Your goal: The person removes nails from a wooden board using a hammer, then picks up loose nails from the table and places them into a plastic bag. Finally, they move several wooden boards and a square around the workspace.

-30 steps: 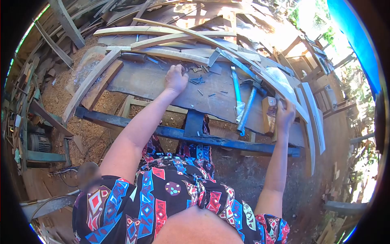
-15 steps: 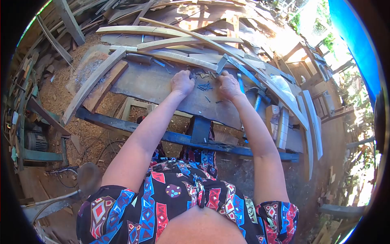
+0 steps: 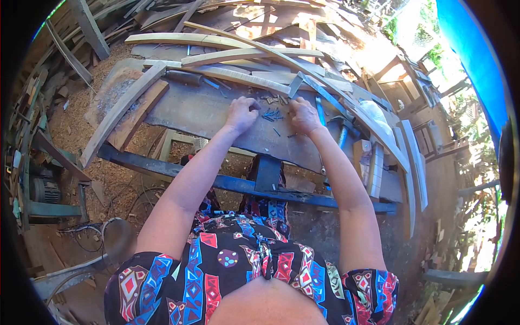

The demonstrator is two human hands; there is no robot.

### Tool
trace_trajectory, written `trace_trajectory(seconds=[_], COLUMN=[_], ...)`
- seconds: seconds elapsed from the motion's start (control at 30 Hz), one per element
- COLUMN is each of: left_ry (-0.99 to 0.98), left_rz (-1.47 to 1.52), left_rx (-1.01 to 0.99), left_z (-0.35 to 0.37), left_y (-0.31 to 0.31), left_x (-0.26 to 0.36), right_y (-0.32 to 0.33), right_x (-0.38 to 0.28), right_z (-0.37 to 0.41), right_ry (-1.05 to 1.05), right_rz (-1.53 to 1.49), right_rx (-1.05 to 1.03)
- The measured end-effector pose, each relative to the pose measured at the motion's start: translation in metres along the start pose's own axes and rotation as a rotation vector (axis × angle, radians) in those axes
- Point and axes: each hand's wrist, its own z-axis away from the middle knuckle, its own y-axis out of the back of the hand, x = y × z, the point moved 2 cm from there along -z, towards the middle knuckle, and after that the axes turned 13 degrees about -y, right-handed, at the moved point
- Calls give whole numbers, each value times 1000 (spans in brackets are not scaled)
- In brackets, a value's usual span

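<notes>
My left hand [image 3: 242,114] is over the workbench, left of a small heap of screws or nails [image 3: 272,114]. Its thumb and fingers curl together; whatever they may pinch is too small to make out. To the right of the heap, my right hand [image 3: 304,116] rests low, fingers bent inward and their tips partly hidden. Small wood bits [image 3: 277,99] lie between the hands, towards the back. Just beyond my right hand sits an angled metal square [image 3: 296,85] with a long bluish arm.
Long curved wood strips [image 3: 233,78] cross the back of the bench [image 3: 184,111]. A wooden board [image 3: 139,116] lies at left. Blue-handled tools [image 3: 344,135] and a wood block [image 3: 362,149] are at right. A blue metal rail [image 3: 238,184] runs along the front.
My left hand has shifted slightly left and turned, so its curled thumb and fingers show more. My right hand stays almost in place. The small heap stays put.
</notes>
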Motion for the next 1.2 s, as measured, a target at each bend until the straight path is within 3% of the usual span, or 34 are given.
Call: trace_trajectory(seconds=[0.13, 0.3, 0.37, 0.5, 0.67, 0.73, 0.77, 0.83, 0.87, 0.93, 0.97, 1.03, 1.1, 1.2], left_ry=[-36, -31, -39, 3, 11, -88, -89, -32, -30, 349, 352, 524, 558, 654], left_rz=[-162, -184, -187, -219, -227, 26, 27, 408, 409, 796, 795, 1130, 1200, 1339], left_rx=[25, 62, 81, 54, 53, 131, 131, 319, 321, 279, 281, 317, 332, 345], left_z=[9, 13, 14, 13, 11, 8, 9, 12, 13, 21, 23, 29, 31, 28], left_y=[-1, -7, -9, -12, -14, -13, -14, -6, -5, 4, 2, -7, -7, -9], left_x=[16, 22, 24, 34, 23, 9, 3, 3, 5, 19, 20, 25, 27, 29], right_y=[-14, -34, -25, 3, -12, -15, -17, -18, -19, -17, -14, -7, -6, -15], right_x=[-8, -6, -4, -45, -34, -31, -31, -32, -35, -41, -43, -47, -52, -52], right_z=[2, -8, -8, 13, 4, 4, 4, 3, 3, -1, -5, -10, -16, -18], right_ry=[-131, -132, -259, -160, 12, 84, 128, 173, 190, 209, 137, 66, -22, 14], right_rz=[-152, -388, -491, -138, -175, -217, -159, -98, -68, -39, -33, -25, 9, 6], right_rx=[-36, -98, -165, -223, -148, -123, -96, -71, -31, 6, -71, -147, -249, -158])
